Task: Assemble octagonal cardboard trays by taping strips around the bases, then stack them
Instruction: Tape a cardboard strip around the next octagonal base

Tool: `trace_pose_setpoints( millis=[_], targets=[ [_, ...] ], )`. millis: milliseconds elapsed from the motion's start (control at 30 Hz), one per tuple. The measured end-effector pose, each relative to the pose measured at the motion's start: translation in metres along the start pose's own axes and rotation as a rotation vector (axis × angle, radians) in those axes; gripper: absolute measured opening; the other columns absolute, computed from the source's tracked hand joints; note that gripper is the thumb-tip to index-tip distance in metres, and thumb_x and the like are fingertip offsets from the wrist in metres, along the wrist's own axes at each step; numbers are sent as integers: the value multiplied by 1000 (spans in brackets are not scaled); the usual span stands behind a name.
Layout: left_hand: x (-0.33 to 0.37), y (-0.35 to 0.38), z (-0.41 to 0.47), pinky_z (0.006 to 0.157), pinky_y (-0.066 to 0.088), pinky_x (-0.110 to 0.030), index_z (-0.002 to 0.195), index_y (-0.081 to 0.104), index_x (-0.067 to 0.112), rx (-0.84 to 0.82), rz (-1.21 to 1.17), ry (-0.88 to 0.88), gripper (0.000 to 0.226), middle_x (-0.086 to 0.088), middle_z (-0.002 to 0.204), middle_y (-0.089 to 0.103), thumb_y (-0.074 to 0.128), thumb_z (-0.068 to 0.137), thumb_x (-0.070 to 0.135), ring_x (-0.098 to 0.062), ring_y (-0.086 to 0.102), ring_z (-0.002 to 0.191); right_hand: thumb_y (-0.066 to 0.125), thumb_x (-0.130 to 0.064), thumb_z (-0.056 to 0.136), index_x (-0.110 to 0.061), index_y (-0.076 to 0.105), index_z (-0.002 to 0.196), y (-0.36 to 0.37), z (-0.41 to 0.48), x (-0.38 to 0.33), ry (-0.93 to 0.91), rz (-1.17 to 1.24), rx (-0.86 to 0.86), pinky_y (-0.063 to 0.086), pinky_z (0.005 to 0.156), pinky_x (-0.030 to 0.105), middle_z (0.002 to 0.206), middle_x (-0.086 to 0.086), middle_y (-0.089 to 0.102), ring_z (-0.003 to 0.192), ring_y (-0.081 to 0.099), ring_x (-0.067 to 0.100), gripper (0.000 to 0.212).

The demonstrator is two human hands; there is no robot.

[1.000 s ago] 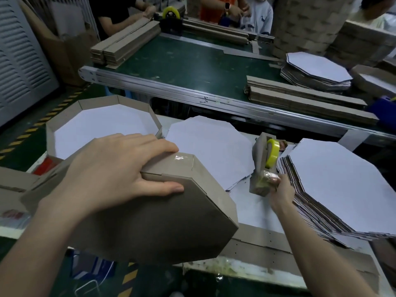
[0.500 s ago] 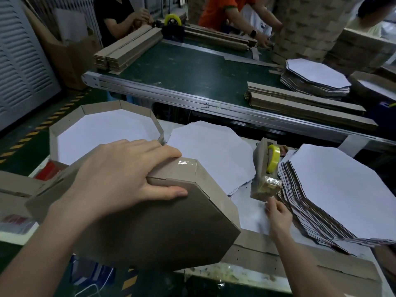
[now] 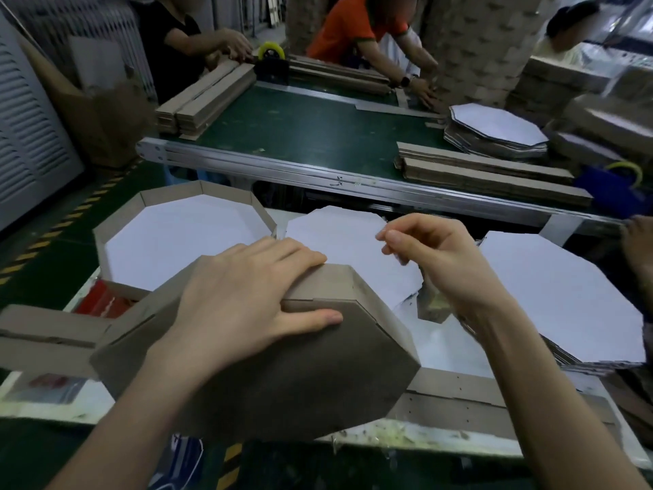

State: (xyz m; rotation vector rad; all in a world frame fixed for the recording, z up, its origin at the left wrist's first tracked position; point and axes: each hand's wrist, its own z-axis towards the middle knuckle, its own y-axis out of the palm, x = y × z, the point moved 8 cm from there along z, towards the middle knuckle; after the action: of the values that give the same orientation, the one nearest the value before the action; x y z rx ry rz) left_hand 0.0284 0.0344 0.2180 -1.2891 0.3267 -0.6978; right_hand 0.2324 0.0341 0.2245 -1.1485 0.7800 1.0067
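Left hand (image 3: 240,302) grips the tray (image 3: 300,380): fingers draped over the side wall, thumb flat on the brown base. The tray is held tilted over the near edge of the table (image 3: 456,351), underside toward the camera, wall strip wrapped round it. Can't tell whether it touches the table. Right hand (image 3: 445,267) is up above the table, just right of the tray and clear of it. Its fingers are curled, index tip and thumb close together, and I can't tell if they pinch anything. Tape dispenser (image 3: 431,310) sits under the right wrist, mostly hidden. Finished tray (image 3: 169,197) lies open side up, left and behind the held one. Loose white base (image 3: 335,235) lies flat just right of it, and a stack of bases (image 3: 565,295) sits far right. Strips (image 3: 487,171) lie on the green belt (image 3: 300,129) beyond.
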Motion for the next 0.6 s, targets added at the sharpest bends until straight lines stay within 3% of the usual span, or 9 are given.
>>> trace_pose_setpoints(
  millis=[100,167,233,333,600],
  targets=[
    [-1,-4,-4,70,52,-32,131,45,46,26,-32,12,73,19,119,61,24,75,88,-10,60,101,64,-25,93,-33,76,102,21,-11,-31,-1,-17,-206,45,62,16,72,-10,68,68,59,3,17],
    [-2,-5,-5,73,54,-35,131,35,49,24,-57,12,72,18,118,61,25,72,88,-11,59,101,60,-31,92,-36,64,124,30,-15,-38,40,-76,-295,44,61,19,64,-9,58,62,50,5,32],
    [-1,-6,-8,71,54,-36,127,30,49,29,-83,24,68,19,115,61,27,70,87,-11,60,98,58,-30,93,-36,54,134,34,-14,-44,50,-142,-307,39,54,19,63,-8,57,57,41,6,42],
    [-1,-8,-12,69,55,-35,121,29,46,36,-123,46,63,20,115,60,32,70,83,-9,60,98,59,-23,96,-32,51,139,43,-12,-52,49,-153,-303,33,48,19,64,-5,58,52,35,4,44],
    [-2,-10,-17,67,51,-26,111,28,44,19,-213,63,52,18,114,60,44,73,75,-6,59,94,59,-17,98,-23,57,136,61,-16,-42,97,-112,-215,34,47,11,66,-4,63,48,41,2,39]
  ],
)
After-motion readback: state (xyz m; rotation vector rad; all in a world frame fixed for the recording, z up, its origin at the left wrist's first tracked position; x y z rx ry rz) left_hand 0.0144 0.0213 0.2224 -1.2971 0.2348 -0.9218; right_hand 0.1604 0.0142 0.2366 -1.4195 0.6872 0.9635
